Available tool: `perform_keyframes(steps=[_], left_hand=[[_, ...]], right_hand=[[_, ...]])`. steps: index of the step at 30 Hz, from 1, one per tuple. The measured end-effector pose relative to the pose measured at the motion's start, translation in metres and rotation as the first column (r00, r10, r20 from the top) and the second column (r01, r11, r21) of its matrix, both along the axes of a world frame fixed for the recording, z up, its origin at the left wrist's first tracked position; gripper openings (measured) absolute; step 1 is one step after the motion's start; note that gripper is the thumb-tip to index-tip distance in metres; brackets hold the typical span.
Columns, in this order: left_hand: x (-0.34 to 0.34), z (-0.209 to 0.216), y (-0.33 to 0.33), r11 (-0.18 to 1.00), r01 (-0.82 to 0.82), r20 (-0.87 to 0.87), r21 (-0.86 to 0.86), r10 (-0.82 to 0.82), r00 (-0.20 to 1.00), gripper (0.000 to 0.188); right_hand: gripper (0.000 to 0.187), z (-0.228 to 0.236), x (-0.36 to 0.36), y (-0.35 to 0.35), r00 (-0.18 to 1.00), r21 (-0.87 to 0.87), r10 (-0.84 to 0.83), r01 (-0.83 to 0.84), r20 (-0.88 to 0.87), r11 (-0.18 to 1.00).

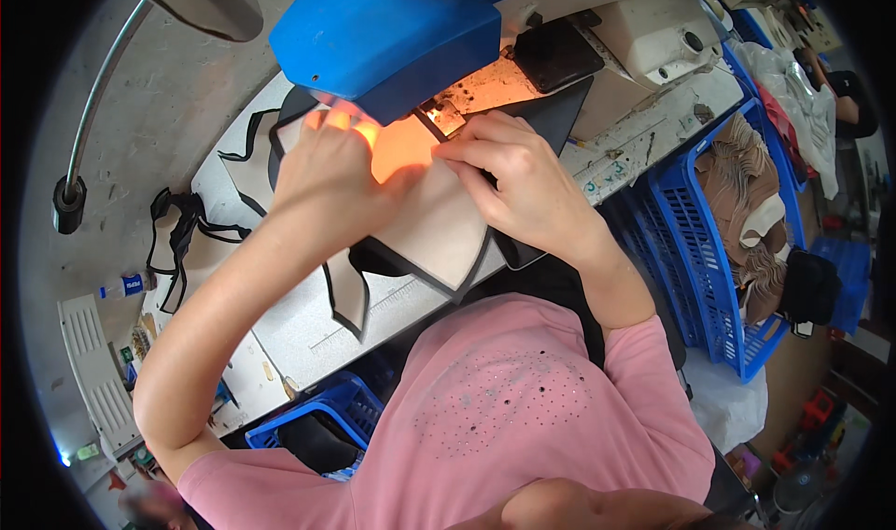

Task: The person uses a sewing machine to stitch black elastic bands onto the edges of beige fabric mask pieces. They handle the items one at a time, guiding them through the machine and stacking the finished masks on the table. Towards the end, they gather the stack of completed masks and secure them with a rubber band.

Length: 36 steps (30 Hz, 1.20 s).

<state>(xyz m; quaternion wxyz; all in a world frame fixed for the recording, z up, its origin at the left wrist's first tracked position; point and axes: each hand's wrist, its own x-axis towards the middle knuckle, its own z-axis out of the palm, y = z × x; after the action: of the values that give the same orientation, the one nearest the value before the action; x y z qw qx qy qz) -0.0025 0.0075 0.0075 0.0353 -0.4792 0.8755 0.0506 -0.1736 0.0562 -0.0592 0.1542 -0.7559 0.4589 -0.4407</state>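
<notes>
A beige cut piece with black edging [439, 222], probably fabric or leather, lies across the machine's work surface under the blue machine head [383, 45]. Orange light from the machine falls on its upper part. My left hand [331, 171] rests on the left side of this piece, its thumb spread and its fingers reaching under the head, where the tips partly vanish in the glare. At the right edge of the piece, my right hand [518, 175] pinches the border between thumb and fingers.
Other black-edged beige pieces [350, 297] lie on the table, some at its left side [173, 241]. A lamp on a bent metal arm [103, 82] stands at left. Blue baskets [681, 231] stand at right, one holding stacked brown pieces [737, 185]. Another blue basket [341, 404] sits below the table edge.
</notes>
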Motion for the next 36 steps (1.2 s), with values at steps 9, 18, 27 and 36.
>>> perform_keyframes(steps=[9, 18, 27, 36], left_hand=[[0.027, -0.018, -0.067, 0.984, 0.176, -0.376, 0.034, -0.15, 0.914, 0.014], [0.08, -0.042, -0.123, 0.982, 0.115, -0.168, -0.152, -0.14, 0.976, 0.034], [0.051, 0.013, 0.029, 0.991, 0.114, 0.043, 0.075, -0.118, 0.992, 0.07], [0.11, -0.033, 0.086, 0.994, -0.043, -0.638, 0.096, 0.095, 0.764, 0.057]], right_hand=[[0.018, -0.005, 0.007, -0.007, 0.994, -0.047, -0.052, 0.048, -0.097, 0.998], [0.021, -0.004, 0.013, -0.005, 0.987, -0.059, -0.069, 0.061, -0.146, 0.996], [0.014, -0.011, 0.006, -0.006, 0.987, -0.071, -0.137, 0.132, -0.079, 0.989], [0.01, -0.005, 0.008, -0.005, 0.986, -0.077, -0.137, 0.13, -0.099, 0.989]])
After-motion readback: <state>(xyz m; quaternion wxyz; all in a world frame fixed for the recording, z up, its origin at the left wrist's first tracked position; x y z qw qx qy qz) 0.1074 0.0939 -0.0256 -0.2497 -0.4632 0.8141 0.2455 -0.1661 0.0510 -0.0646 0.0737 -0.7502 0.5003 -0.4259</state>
